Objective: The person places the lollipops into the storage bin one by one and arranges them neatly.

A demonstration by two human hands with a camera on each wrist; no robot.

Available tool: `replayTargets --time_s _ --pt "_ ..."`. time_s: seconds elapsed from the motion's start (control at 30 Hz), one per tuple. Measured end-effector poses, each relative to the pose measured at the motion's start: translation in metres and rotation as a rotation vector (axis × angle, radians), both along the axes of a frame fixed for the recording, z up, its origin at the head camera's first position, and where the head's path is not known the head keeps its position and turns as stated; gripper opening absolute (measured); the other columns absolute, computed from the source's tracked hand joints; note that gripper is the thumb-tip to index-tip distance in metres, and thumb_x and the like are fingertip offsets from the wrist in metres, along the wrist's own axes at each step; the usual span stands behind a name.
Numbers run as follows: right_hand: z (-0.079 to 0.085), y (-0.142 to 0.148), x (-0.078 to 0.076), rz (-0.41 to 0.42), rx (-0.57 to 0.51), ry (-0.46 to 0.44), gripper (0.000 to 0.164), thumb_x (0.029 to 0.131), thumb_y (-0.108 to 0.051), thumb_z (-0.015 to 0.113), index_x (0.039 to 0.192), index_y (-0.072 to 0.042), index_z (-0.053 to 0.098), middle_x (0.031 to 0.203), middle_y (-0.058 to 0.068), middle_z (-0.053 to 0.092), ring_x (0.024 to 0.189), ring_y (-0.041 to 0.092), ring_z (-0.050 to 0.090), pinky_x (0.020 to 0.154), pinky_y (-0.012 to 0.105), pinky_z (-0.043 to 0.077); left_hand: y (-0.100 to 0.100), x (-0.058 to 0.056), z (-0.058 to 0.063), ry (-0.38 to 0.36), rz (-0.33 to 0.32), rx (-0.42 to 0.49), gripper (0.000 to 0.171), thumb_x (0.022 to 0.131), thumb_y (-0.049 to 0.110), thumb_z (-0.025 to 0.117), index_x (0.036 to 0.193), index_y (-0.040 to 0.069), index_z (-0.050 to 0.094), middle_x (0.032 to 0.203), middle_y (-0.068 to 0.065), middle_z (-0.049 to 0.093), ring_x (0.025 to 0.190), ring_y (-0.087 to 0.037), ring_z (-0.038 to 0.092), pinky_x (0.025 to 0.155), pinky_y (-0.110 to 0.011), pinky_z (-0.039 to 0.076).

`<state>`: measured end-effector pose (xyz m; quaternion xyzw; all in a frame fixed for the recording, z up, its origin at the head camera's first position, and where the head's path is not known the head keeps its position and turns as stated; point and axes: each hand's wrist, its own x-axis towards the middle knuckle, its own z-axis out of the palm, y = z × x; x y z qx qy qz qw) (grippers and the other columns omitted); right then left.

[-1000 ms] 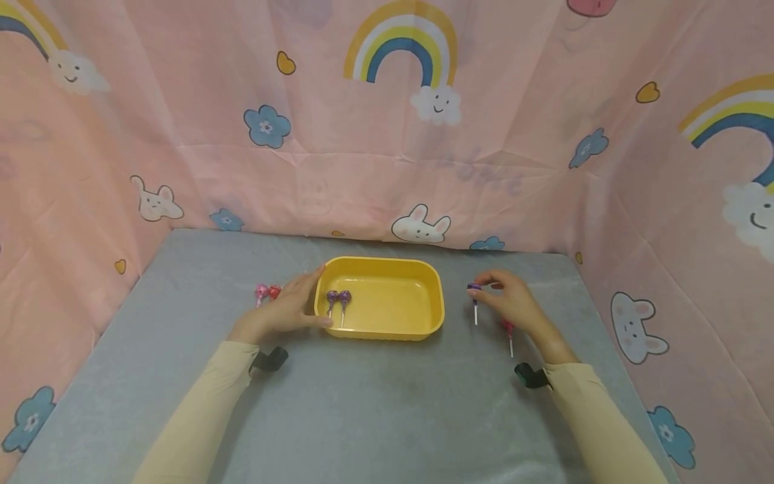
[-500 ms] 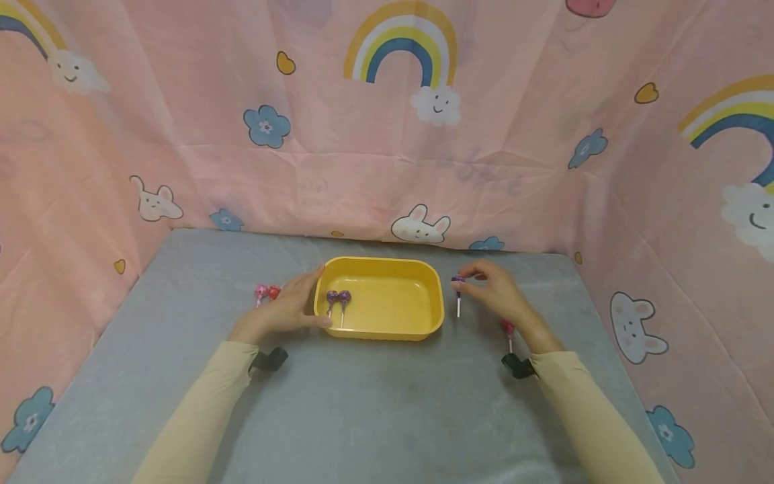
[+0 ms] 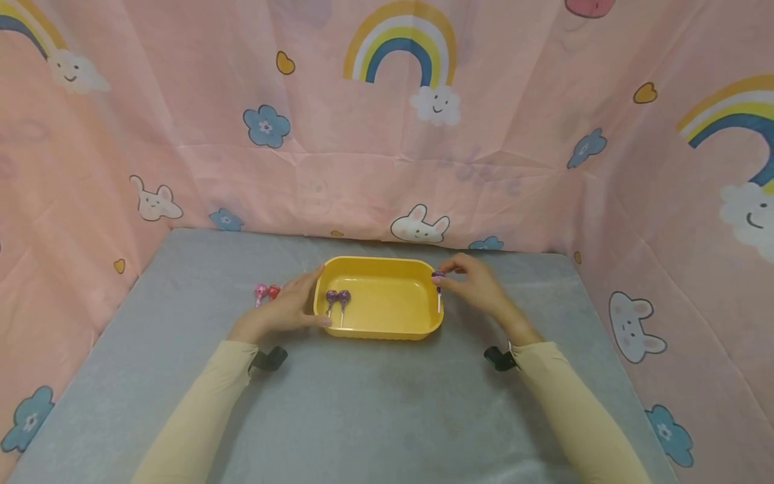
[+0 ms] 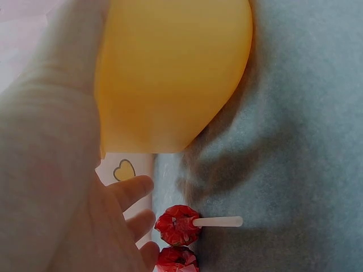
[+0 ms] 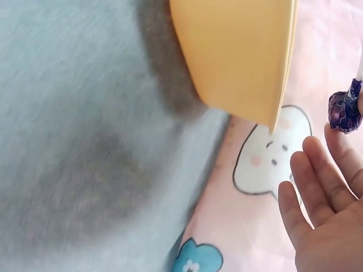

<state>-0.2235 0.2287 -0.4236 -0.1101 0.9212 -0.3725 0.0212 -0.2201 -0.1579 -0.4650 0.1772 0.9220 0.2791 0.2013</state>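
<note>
My left hand (image 3: 279,312) holds the left end of a yellow plastic box (image 3: 393,334), its thumb at the near left rim. In the left wrist view its other fingers (image 4: 139,190) stretch past the box near a red-wrapped lollipop (image 4: 177,225). Two purple lollipops (image 3: 344,296) lie inside the box at the left. My right hand (image 3: 478,289) pinches another purple lollipop (image 3: 439,289) by its head over the box's right rim, stick hanging down. Its remaining fingers are spread in the right wrist view, where the purple wrapper (image 5: 343,110) shows at the edge.
A pink lollipop (image 3: 261,290) and a red lollipop (image 3: 274,291) lie left of the box, partly behind my left hand. Grey cloth (image 3: 375,417) covers the table. A pink printed curtain (image 3: 338,181) rises along the back and sides.
My right hand has moved left with the purple lollipop, from beside the box to over its right rim. The red lollipop on the right has become hidden behind the right arm. My left hand stays put.
</note>
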Motion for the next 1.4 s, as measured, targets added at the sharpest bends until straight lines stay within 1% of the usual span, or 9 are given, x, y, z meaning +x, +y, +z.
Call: replayTargets --time_s 0.17,0.37,0.57,0.77,0.87,1.07,1.17,1.4 --pt "-0.001 -0.01 -0.001 0.022 -0.016 0.015 0.027 0.088 -0.032 0.075 0.104 -0.011 0.068 0.108 0.008 0.067 0.109 0.032 0.062 0.11 0.052 0.044 -0.001 0.0 -0.001 0.002 0.001 0.002 0.121 0.077 0.061 0.075 0.16 0.025 -0.005 0.168 -0.015 0.009 0.154 -0.041 0.009 0.122 -0.064 0.017" --pt "-0.001 -0.02 -0.003 0.054 -0.031 0.025 0.022 0.089 -0.03 0.074 0.102 -0.012 0.069 0.108 0.006 0.068 0.107 0.028 0.063 0.111 0.051 0.044 0.0 0.0 0.0 0.003 -0.007 0.016 0.12 0.078 0.059 0.076 0.16 0.025 -0.004 0.168 -0.015 0.009 0.155 -0.041 0.008 0.122 -0.063 0.016" --pt "-0.001 -0.033 -0.003 0.041 -0.021 -0.003 0.024 0.089 -0.03 0.074 0.102 -0.011 0.067 0.106 0.007 0.067 0.111 0.03 0.061 0.112 0.054 0.042 -0.001 -0.001 0.0 0.004 -0.011 0.019 0.12 0.078 0.059 0.076 0.16 0.024 -0.004 0.168 -0.016 0.009 0.154 -0.042 0.008 0.122 -0.064 0.016" --pt "-0.005 -0.046 -0.006 0.04 -0.008 -0.02 0.023 0.089 -0.033 0.073 0.101 -0.013 0.068 0.104 0.005 0.066 0.116 0.029 0.059 0.112 0.052 0.044 -0.003 -0.002 -0.002 0.016 -0.021 0.014 0.118 0.079 0.058 0.075 0.16 0.024 -0.004 0.168 -0.016 0.011 0.154 -0.042 0.009 0.122 -0.064 0.017" --pt "-0.007 -0.052 -0.009 0.042 -0.02 -0.03 0.022 0.089 -0.033 0.074 0.099 -0.015 0.067 0.103 0.004 0.065 0.117 0.029 0.058 0.111 0.052 0.045 -0.003 -0.003 -0.002 0.013 -0.02 0.013 0.118 0.079 0.058 0.075 0.16 0.024 -0.004 0.168 -0.016 0.011 0.154 -0.042 0.01 0.123 -0.063 0.016" --pt "-0.01 -0.062 -0.012 0.057 -0.031 -0.031 0.023 0.088 -0.034 0.075 0.098 -0.014 0.067 0.102 0.004 0.065 0.116 0.028 0.058 0.11 0.051 0.045 -0.003 -0.003 -0.002 0.021 -0.021 0.019 0.118 0.079 0.059 0.075 0.16 0.025 -0.003 0.167 -0.016 0.012 0.154 -0.042 0.01 0.123 -0.062 0.016" --pt "-0.011 -0.067 -0.014 0.064 -0.033 -0.035 0.024 0.088 -0.035 0.075 0.098 -0.014 0.067 0.101 0.005 0.065 0.114 0.03 0.059 0.108 0.05 0.046 -0.003 -0.002 -0.001 0.023 -0.022 0.023 0.118 0.079 0.057 0.076 0.161 0.024 -0.003 0.167 -0.016 0.012 0.154 -0.042 0.01 0.123 -0.063 0.016" --pt "-0.013 -0.078 -0.018 0.081 -0.035 -0.025 0.024 0.088 -0.036 0.075 0.096 -0.015 0.067 0.098 0.003 0.065 0.105 0.028 0.059 0.103 0.046 0.049 -0.002 -0.002 -0.001 0.01 -0.018 0.016 0.118 0.079 0.058 0.075 0.16 0.025 -0.004 0.168 -0.015 0.01 0.154 -0.042 0.008 0.122 -0.064 0.016"
